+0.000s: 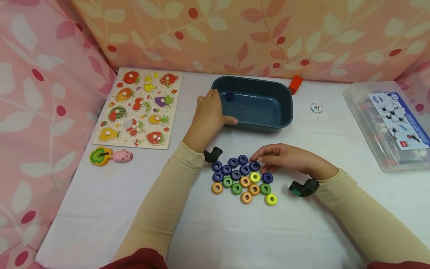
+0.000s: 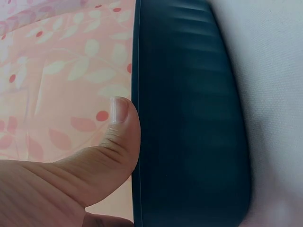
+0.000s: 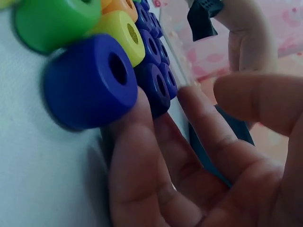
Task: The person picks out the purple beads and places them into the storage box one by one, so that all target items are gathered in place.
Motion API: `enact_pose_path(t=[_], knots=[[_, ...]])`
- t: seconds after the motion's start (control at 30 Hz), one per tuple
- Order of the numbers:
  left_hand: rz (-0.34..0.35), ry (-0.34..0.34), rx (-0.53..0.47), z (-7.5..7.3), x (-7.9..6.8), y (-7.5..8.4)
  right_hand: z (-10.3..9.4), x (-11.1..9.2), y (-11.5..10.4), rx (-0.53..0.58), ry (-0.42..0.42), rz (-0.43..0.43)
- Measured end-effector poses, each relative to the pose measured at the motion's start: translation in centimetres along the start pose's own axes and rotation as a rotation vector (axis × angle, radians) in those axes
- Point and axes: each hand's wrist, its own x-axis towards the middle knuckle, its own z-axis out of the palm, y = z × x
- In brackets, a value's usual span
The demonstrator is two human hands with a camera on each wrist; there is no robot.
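Observation:
My left hand (image 1: 209, 110) holds the near left corner of a dark blue plastic tub (image 1: 258, 125); in the left wrist view its thumb lies against the rim. One dark blue bead (image 1: 230, 96) sits inside the tub at the left. In front of the tub lies a cluster of thick round beads with holes, among them blue beads (image 1: 226, 169), green beads (image 1: 236, 188), orange beads (image 1: 217, 188) and yellow beads (image 1: 271, 199). My right hand (image 1: 285, 158) is at the cluster's right side, fingertips touching blue beads (image 3: 154, 87). Its thumb (image 3: 255, 97) stands apart from them.
A fruit puzzle board (image 1: 141, 108) lies at the left, with a tree piece (image 1: 100, 155) and pink pig (image 1: 122, 155) before it. Behind the tub's right corner stands a red block (image 1: 295, 84). A round chip (image 1: 316, 108) and clear plastic case (image 1: 366, 130) are at the right.

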Motion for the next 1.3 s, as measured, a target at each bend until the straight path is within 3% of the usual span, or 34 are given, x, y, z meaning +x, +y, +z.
enact_pose_path(t=[0.53, 0.73, 0.93, 1.1, 1.3], knots=[[0.001, -0.004, 0.002, -0.2, 0.0, -0.1, -0.2, -0.3, -0.4, 0.042, 0.008, 0.014], [0.005, 0.001, -0.008, -0.2, 0.0, 0.0, -1.2, -1.3, -2.6, -0.034, 0.075, 0.007], [-0.003, -0.011, -0.009, -0.1, 0.1, 0.0, -3.0, -1.9, -6.4, -0.061, 0.178, -0.060], [-0.010, -0.018, -0.013, -0.1, 0.1, 0.0, -5.5, 0.3, -9.6, 0.037, 0.315, -0.106], [-0.009, -0.024, -0.015, -0.2, 0.1, 0.0, -8.9, 5.1, -12.0, 0.208, 0.285, -0.049]])
